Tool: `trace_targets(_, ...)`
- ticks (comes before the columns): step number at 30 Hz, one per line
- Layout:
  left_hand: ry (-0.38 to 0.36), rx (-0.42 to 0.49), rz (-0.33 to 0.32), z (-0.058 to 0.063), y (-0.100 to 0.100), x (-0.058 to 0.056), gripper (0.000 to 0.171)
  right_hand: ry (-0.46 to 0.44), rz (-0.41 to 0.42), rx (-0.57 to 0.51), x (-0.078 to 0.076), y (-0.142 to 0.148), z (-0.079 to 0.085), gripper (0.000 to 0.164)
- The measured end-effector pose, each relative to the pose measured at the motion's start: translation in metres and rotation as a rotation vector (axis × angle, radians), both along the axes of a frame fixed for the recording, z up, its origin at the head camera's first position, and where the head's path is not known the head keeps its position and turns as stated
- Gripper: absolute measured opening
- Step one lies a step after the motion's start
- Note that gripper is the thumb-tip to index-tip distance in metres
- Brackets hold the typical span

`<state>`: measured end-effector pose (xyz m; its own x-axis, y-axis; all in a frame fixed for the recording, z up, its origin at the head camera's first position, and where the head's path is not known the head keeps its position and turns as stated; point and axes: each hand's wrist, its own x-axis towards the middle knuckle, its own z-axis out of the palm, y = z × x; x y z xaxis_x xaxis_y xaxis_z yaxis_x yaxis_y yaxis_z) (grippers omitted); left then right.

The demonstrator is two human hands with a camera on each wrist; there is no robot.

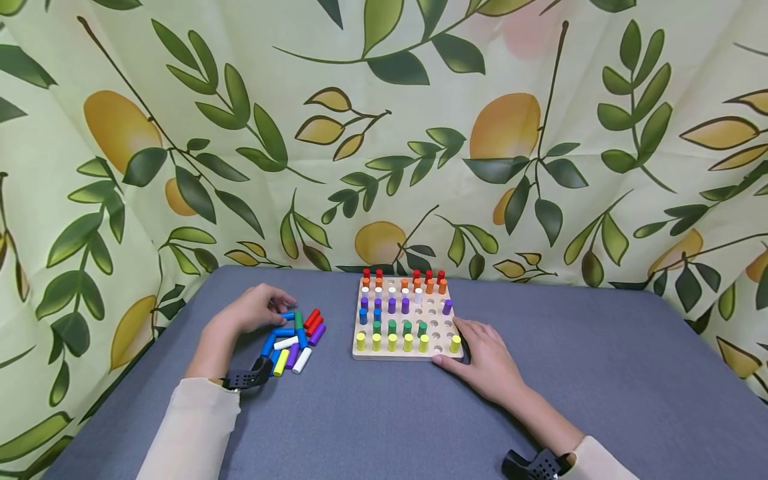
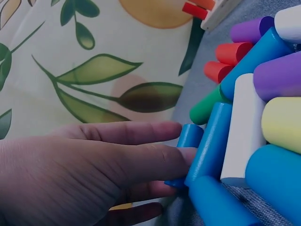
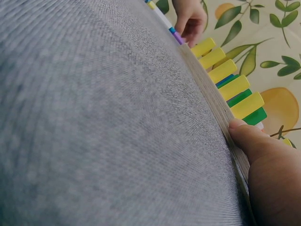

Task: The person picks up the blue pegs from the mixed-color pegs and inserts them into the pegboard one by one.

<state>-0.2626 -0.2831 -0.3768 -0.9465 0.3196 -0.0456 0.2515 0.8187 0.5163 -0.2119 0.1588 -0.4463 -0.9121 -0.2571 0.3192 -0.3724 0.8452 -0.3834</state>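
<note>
Blue peg [image 1: 289, 315] pinched between thumb and fingers, the left hand [image 1: 255, 312] reaches in at the far left side of a loose pile of pegs; that one lies at the pile's far edge, just beside a green peg [image 1: 299, 321]. Around it I see more blue ones, two red pegs [image 1: 314, 325] side by side to the right, a purple peg [image 1: 317, 335] just nearer than those, and, toward the near side, white pegs [image 1: 303, 361], another purple one and a yellow peg [image 1: 281, 363]. Further right, apart from the pile, sits a wooden pegboard [image 1: 393, 355], its pegs standing upright in rows by colour: red farthest, then orange, white, purple, blue and green, with yellow nearest. Several holes are bare, mostly toward the right, and one shows in the yellow row. The right hand [image 1: 489, 363] grips the board's near right corner, thumb on the near edge, fingers along the right side. Each wrist wears a black band, and pale sleeves [image 1: 192, 427] cover the forearms. Under everything spreads a grey-blue tabletop [image 1: 360, 420], and beyond its far edge hangs a pale curtain [image 1: 336, 200] printed with green leaves and orange fruit.
</note>
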Motion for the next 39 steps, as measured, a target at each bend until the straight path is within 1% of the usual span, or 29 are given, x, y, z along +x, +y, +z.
trace_targets(3,0.004,0.001,-0.013,0.0,0.001,0.0,0.03,0.002,-0.002,0.0,0.001,0.001,0.0,0.088)
trace_targets(10,0.017,-0.004,0.002,0.005,0.006,0.001,0.027,0.0,-0.003,0.002,0.002,0.003,0.0,0.09)
trace_targets(14,0.039,0.009,-0.004,0.009,0.013,0.0,0.028,0.001,-0.004,-0.001,0.002,0.003,0.001,0.089)
trace_targets(21,0.097,0.031,-0.037,0.018,0.029,0.001,0.034,-0.004,-0.007,0.004,0.002,0.005,0.001,0.088)
trace_targets(27,0.087,0.039,-0.035,0.025,0.052,0.004,0.044,-0.003,-0.013,0.007,0.003,0.005,0.002,0.088)
trace_targets(29,0.088,0.028,-0.033,0.027,0.061,0.005,0.042,-0.008,-0.015,0.004,0.003,0.003,0.002,0.089)
trace_targets(33,0.117,0.015,-0.04,0.031,0.081,0.008,0.034,-0.016,-0.008,0.004,0.001,-0.001,0.002,0.09)
trace_targets(35,0.124,0.029,-0.039,0.032,0.092,0.007,0.031,-0.017,-0.008,0.003,0.0,-0.002,0.001,0.089)
trace_targets(39,0.124,0.074,-0.073,0.035,0.118,0.004,0.029,-0.022,-0.015,-0.002,-0.001,-0.003,0.0,0.089)
